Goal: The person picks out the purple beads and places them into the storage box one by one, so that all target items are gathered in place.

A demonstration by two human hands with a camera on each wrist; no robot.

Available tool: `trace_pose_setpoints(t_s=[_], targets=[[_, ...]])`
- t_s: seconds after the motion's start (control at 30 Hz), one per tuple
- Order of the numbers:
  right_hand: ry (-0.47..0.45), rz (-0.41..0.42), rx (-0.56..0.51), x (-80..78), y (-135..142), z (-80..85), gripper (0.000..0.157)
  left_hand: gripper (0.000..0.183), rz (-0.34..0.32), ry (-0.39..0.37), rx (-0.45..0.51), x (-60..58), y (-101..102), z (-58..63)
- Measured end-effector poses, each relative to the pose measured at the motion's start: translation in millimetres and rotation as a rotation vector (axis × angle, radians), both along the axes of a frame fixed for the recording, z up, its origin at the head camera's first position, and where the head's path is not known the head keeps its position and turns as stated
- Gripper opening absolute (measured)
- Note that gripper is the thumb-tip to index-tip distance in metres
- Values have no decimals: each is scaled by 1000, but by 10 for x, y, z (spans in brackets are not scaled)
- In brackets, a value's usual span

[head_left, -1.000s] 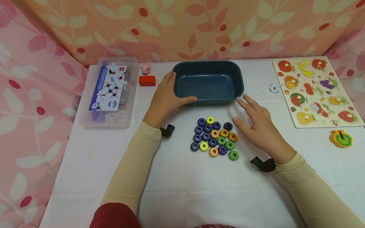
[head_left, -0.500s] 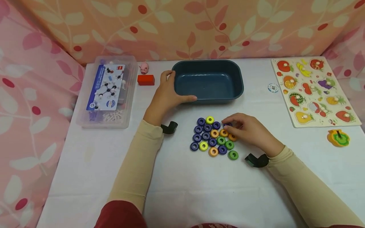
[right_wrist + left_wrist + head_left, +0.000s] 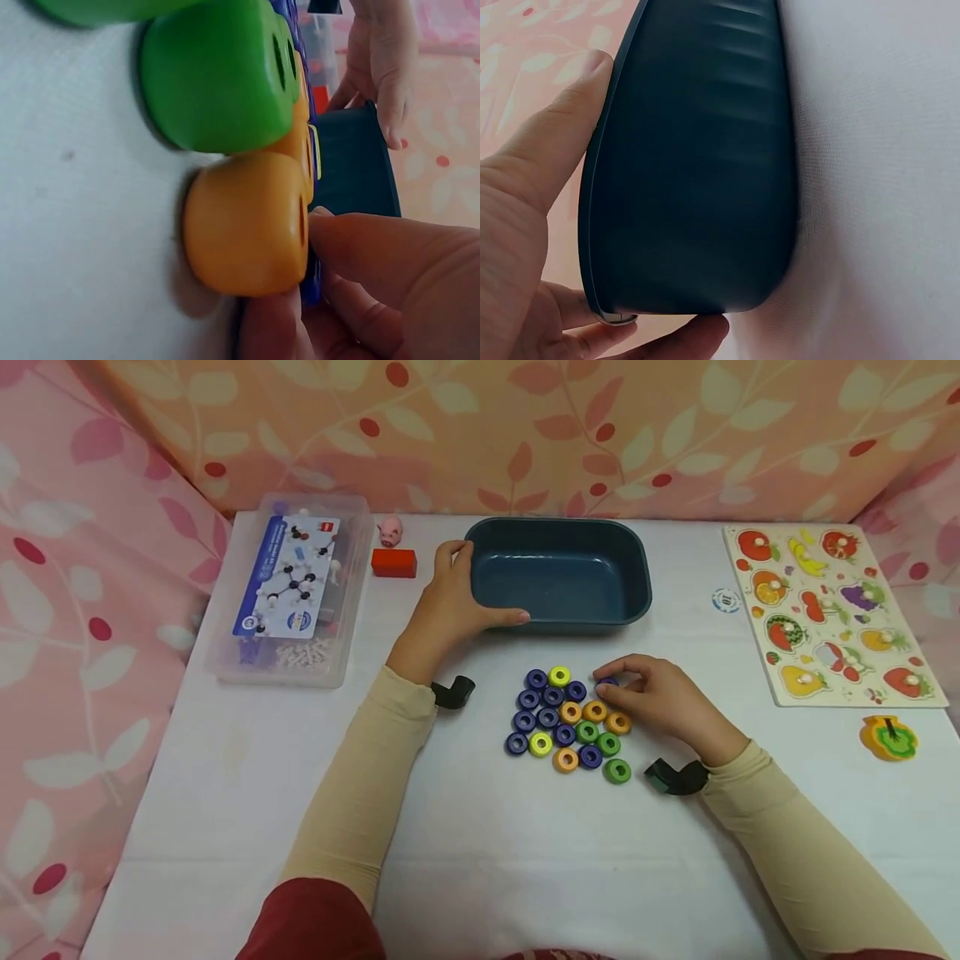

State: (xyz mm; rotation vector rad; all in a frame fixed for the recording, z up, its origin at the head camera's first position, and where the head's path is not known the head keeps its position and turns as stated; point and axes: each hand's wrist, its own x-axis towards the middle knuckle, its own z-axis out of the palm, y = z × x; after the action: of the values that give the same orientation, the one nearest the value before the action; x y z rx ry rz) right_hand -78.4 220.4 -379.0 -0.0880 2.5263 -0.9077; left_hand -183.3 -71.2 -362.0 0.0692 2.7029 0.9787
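My left hand (image 3: 450,602) grips the left end of a dark blue plastic bin (image 3: 555,583), with the thumb along its front rim and fingertips at the far corner. In the left wrist view, the bin's outer wall (image 3: 690,172) stands between thumb and fingers. My right hand (image 3: 663,700) pinches a purple ring bead (image 3: 611,682) at the right back of a bead cluster; the fingers hide most of it. Purple, yellow, orange and green beads lie together in front of the bin. The right wrist view shows an orange bead (image 3: 247,232) and a green bead (image 3: 214,82) close beside the fingers.
At the left stands a clear plastic case (image 3: 341,635) with a molecule-picture label. Near it are a red block (image 3: 393,563) and a pink pig figure (image 3: 390,532). A fruit puzzle board (image 3: 828,639), a round chip (image 3: 725,601) and a tree-shaped piece (image 3: 889,739) lie right.
My right hand has moved from beside the bin's front right corner down to the bead cluster, its fingers closing on a purple bead. My left hand stays at the bin's left end.
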Motion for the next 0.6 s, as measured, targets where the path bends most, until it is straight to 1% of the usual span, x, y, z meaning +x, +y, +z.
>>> trace_pose_setpoints(t_s=[0.13, 0.2, 0.27, 0.37, 0.43, 0.5, 0.53, 0.6], targets=[[-19, 11, 29, -8, -22, 43, 31, 130, 2, -7, 3, 5, 0, 8], [-20, 16, 51, -8, -36, 91, 30, 130, 4, -13, 6, 13, 1, 4], [-18, 16, 68, -9, -51, 181, 31, 130, 5, -19, 7, 17, 2, 0], [15, -10, 60, -43, -82, 385, 32, 130, 5, -20, 6, 18, 3, -4], [57, -36, 39, -103, -105, 531, 34, 130, 6, -18, 4, 15, 3, -3], [112, -73, 15, -195, -126, 656, 37, 131, 6, -15, 4, 10, 3, -1], [128, -93, 0, -251, -134, 704, 39, 131, 5, -14, 4, 8, 1, 2], [131, -129, -27, -374, -150, 765, 44, 131, 6, -12, 6, 5, -1, 6]])
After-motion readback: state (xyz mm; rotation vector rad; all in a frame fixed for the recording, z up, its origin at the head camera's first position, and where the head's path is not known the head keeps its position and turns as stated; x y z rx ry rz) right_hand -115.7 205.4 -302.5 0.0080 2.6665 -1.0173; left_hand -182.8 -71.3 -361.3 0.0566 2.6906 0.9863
